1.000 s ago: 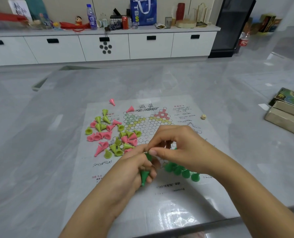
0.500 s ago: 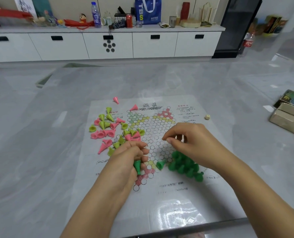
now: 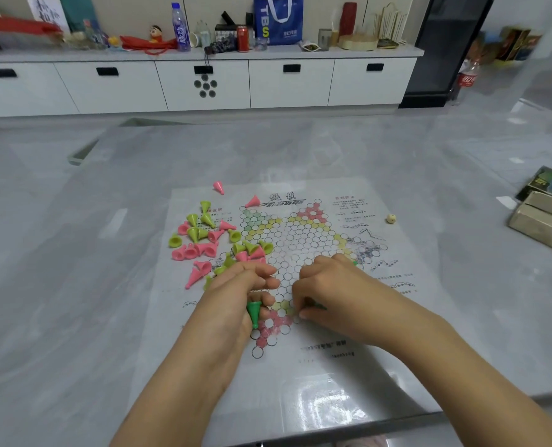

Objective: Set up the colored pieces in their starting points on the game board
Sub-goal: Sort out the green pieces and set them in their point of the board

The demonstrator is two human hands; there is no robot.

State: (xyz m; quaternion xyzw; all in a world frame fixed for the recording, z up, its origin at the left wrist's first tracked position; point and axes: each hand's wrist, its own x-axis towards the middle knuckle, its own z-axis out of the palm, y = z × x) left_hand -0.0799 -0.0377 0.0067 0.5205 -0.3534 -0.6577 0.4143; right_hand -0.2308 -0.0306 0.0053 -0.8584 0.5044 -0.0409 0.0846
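While the left hand (image 3: pixel 236 295) is gripping dark green pieces (image 3: pixel 254 312), the right hand (image 3: pixel 324 290), fingers curled down, is seemingly seating one on the board (image 3: pixel 300 240), with its neighbouring circle needing filling next.

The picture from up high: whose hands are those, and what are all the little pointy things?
A person wears a camera on their head, so you look down at their own two hands. The left hand grips a dark green cone. The right hand curls over the paper game board; something green peeks out beneath it, but I cannot tell if it holds anything. The pointy things are game pieces: pink cones and yellow-green cones lie mixed beside the printed circles. A small die sits on the far right.
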